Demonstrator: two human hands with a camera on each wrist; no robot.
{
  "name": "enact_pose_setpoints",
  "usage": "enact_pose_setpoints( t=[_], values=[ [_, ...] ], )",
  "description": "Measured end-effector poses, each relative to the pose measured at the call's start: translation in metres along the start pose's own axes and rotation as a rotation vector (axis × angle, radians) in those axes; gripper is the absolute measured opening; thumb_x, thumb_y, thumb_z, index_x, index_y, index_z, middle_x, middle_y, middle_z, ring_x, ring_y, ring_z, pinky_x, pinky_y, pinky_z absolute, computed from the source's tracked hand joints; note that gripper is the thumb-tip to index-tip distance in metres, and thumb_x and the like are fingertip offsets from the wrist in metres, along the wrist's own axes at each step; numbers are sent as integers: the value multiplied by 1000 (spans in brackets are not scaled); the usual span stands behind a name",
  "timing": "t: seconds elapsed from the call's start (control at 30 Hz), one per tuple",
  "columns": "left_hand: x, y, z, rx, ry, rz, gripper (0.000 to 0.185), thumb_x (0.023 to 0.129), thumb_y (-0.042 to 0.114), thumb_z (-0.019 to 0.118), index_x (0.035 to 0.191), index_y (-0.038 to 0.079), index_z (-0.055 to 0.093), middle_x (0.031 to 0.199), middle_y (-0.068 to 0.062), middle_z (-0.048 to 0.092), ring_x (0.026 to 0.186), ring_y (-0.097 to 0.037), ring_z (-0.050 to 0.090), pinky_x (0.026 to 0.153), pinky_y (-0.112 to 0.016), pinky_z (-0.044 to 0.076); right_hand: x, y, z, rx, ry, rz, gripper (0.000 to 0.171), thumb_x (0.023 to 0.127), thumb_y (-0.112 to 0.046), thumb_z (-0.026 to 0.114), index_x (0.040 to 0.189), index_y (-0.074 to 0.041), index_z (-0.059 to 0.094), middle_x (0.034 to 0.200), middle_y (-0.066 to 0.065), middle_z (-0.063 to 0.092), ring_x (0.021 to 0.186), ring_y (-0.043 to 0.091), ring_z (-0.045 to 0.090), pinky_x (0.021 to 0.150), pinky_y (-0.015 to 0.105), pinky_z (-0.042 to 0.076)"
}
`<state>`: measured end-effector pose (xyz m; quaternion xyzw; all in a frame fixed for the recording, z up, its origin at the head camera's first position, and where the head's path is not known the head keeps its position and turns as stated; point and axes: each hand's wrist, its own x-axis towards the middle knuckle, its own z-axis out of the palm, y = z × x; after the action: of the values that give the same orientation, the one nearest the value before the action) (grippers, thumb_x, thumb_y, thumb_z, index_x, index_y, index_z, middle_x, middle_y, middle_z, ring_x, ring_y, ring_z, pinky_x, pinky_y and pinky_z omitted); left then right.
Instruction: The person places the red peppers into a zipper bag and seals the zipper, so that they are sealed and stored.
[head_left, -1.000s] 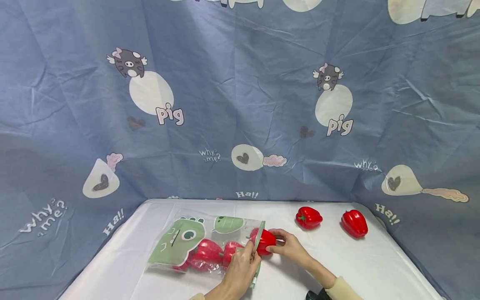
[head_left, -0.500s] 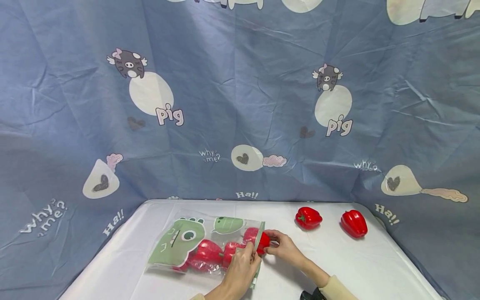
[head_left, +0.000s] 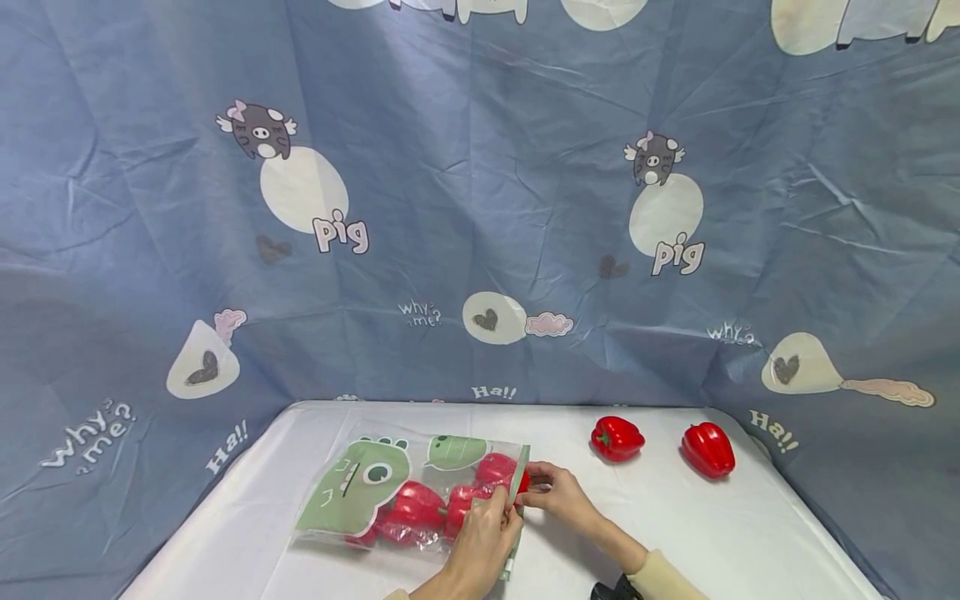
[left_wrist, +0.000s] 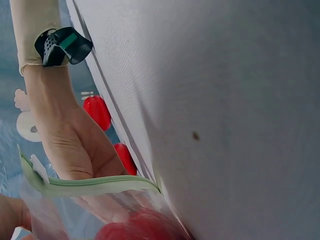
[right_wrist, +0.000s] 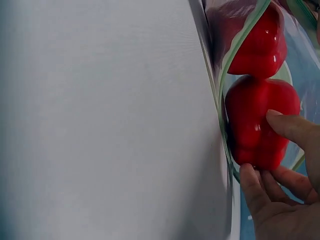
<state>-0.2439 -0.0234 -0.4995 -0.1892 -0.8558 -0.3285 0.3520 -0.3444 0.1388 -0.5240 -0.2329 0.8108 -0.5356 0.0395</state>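
A clear zip bag (head_left: pixel 352 487) with a green dinosaur print lies on its side, several red bell peppers inside. My left hand (head_left: pixel 483 527) pinches the near part of its green-edged mouth, which gapes in the right wrist view. My right hand (head_left: pixel 561 498) grips a red bell pepper (right_wrist: pixel 260 122) with thumb on its side and fingers at its end. Most of that pepper sits within the bag's mouth, just behind another pepper (right_wrist: pixel 260 47). In the left wrist view, the right hand's fingers show through the plastic, past the green zip edge (left_wrist: pixel 100 185).
Two more red bell peppers, one (head_left: pixel 617 438) at the back and one (head_left: pixel 708 450) farther right, lie on the white-covered table (head_left: pixel 675 533). A blue printed curtain (head_left: pixel 480 208) hangs behind the table.
My right hand has moved left, pushing its pepper through the bag's mouth; less of the pepper shows outside the green edge. The left hand keeps its pinch in the same place.
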Motion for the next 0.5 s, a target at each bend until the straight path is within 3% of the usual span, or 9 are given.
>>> enact_pose_setpoints(
  t=[0.5],
  values=[
    [0,0,1,-4,8,11,23,72,-2,66,73,13,49,56,9,54,54,5,45,46,-7,33,10,1,10,-53,2,21,45,79,-19,77,116,1,62,110,15,67,106,33,65,83,30,55]
  ],
)
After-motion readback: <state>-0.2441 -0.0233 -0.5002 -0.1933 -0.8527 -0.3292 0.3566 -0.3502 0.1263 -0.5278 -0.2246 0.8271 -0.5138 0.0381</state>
